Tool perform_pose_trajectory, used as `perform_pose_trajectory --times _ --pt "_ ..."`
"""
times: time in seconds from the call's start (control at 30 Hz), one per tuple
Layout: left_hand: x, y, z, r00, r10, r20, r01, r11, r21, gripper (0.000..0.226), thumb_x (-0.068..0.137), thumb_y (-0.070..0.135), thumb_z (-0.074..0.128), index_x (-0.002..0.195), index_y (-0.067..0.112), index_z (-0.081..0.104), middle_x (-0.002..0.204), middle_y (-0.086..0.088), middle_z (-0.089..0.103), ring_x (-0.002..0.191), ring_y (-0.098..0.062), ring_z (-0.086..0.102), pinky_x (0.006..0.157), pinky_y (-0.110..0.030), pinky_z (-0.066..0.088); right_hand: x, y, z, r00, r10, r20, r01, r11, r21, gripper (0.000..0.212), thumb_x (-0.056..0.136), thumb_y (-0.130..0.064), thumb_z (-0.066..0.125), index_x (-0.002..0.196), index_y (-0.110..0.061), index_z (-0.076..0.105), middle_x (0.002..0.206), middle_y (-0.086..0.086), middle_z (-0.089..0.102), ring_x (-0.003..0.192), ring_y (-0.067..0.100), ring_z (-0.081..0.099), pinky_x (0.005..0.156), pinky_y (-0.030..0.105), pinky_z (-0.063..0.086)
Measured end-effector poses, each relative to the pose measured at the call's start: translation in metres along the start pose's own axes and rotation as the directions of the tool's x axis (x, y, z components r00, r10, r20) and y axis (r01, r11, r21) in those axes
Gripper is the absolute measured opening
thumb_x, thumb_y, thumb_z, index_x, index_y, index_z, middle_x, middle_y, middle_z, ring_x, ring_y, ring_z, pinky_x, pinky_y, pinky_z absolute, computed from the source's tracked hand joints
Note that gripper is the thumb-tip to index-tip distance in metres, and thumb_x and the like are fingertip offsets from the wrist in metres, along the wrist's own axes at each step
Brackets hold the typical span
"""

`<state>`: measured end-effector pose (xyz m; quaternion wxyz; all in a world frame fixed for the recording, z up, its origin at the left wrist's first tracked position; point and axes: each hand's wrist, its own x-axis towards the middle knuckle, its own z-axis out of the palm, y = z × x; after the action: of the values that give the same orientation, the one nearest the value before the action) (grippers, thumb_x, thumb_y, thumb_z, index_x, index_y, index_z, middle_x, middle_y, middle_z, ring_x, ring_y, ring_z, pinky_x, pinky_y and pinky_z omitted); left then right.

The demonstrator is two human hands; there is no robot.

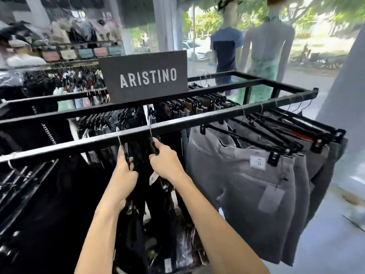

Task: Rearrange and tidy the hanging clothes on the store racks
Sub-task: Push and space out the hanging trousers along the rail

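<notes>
While both hands grip clip hangers, dark trousers (138,194) hang off the front rail (177,123).

Head view: left hand (124,175) curls round one black hanger (126,153), right hand (166,165) round the next, hooks just above on the rail. Judged: fabric soft and limp, hangers stiff and light, so hold near the hook. Grey trousers (246,184) hang right of the right hand.

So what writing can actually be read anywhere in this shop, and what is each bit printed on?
"ARISTINO": white capitals on the dark sign board standing on the rack.
"ARISTINO": small white letters on the bar of a black hanger holding grey trousers.
"31": on the white size tag clipped to the grey trousers; its smaller print is too blurred to read.
White tag between the hands: unreadable.
</notes>
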<state>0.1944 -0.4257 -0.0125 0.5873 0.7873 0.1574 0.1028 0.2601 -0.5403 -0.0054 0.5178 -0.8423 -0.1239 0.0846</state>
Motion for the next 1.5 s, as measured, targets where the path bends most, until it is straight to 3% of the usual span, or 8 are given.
perform_pose_trajectory --times 0.2,0.37,0.57,0.73,0.87,1.07,1.27,1.5 --pt "-0.005 0.037 0.104 0.999 0.024 -0.025 -0.023 0.999 0.028 0.090 0.087 -0.020 0.033 0.147 0.044 0.016 0.107 0.024 0.050 0.091 0.016 0.053 0.067 -0.009 0.046 0.018 0.041 -0.089 0.997 -0.048 0.064 0.049 0.999 -0.016 0.065 0.090 -0.015 0.044 0.152 -0.036 0.033 0.098 0.003 0.069 0.073 0.016 0.064 0.055 0.025 0.044" --pt "-0.002 0.051 0.158 0.998 -0.040 -0.045 0.041 0.999 0.014 0.094 0.085 -0.018 0.034 0.151 0.043 0.007 0.144 0.001 0.039 0.134 -0.008 0.040 0.108 -0.042 0.042 0.028 0.073 -0.130 0.995 -0.055 0.078 0.055 0.998 -0.002 0.067 0.089 -0.020 0.043 0.152 -0.037 0.030 0.117 0.010 0.067 0.094 0.026 0.065 0.080 0.033 0.051" --pt "0.000 0.068 0.201 0.998 -0.029 -0.048 0.027 0.999 -0.032 0.090 0.086 -0.017 0.034 0.152 0.039 0.010 0.126 0.009 0.050 0.117 0.000 0.051 0.094 -0.031 0.047 0.037 0.091 -0.162 0.997 -0.043 0.061 0.046 0.997 -0.054 0.069 0.086 -0.020 0.041 0.153 -0.035 0.030 0.130 0.013 0.062 0.116 0.032 0.058 0.101 0.041 0.047" --pt "0.006 0.075 0.218 1.000 -0.008 -0.005 0.008 1.000 -0.001 0.088 0.086 -0.015 0.034 0.151 0.039 0.008 0.123 0.011 0.050 0.113 -0.003 0.054 0.082 -0.025 0.053 0.043 0.099 -0.184 0.999 -0.047 0.018 0.048 0.997 -0.055 0.065 0.090 -0.017 0.043 0.151 -0.035 0.034 0.120 0.010 0.066 0.095 0.023 0.062 0.083 0.031 0.047" --pt "0.014 0.075 0.225 0.999 -0.042 -0.012 0.042 0.999 0.027 0.081 0.088 -0.007 0.035 0.150 0.038 0.008 0.145 -0.002 0.039 0.129 -0.020 0.047 0.098 -0.036 0.048 0.044 0.108 -0.191 0.999 -0.026 0.039 0.029 0.996 -0.085 0.067 0.089 -0.014 0.043 0.151 -0.037 0.032 0.122 0.011 0.065 0.093 0.025 0.059 0.082 0.030 0.045" --pt "0.035 0.080 0.221 0.949 0.136 -0.284 -0.074 0.973 0.217 0.039 0.100 0.042 0.043 0.129 0.018 0.054 0.128 0.001 0.056 0.117 -0.016 0.053 0.096 -0.028 0.040 0.048 0.104 -0.199 0.997 0.035 0.076 -0.022 0.988 -0.155 0.072 0.080 -0.011 0.046 0.148 -0.031 0.036 0.112 0.011 0.069 0.099 0.028 0.068 0.091 0.038 0.055" --pt "0.040 0.077 0.224 0.901 0.252 -0.354 -0.122 0.929 0.350 0.039 0.104 0.032 0.031 0.104 0.017 0.066 0.099 -0.011 0.067 0.093 -0.028 0.062 0.084 -0.037 0.046 0.053 0.096 -0.194 0.996 0.036 0.088 -0.015 0.974 -0.226 0.059 0.085 -0.011 0.044 0.143 -0.020 0.048 0.127 0.016 0.063 0.113 0.033 0.062 0.094 0.030 0.049" --pt "0.047 0.092 0.226 0.954 0.137 -0.266 -0.003 0.893 0.450 0.040 0.105 0.021 0.029 0.115 0.001 0.063 0.118 -0.021 0.062 0.113 -0.040 0.055 0.098 -0.043 0.042 0.051 0.098 -0.187 0.999 0.028 0.029 -0.019 0.962 -0.273 0.051 0.093 -0.013 0.046 0.144 -0.014 0.045 0.133 0.017 0.058 0.128 0.035 0.050 0.099 0.035 0.042"
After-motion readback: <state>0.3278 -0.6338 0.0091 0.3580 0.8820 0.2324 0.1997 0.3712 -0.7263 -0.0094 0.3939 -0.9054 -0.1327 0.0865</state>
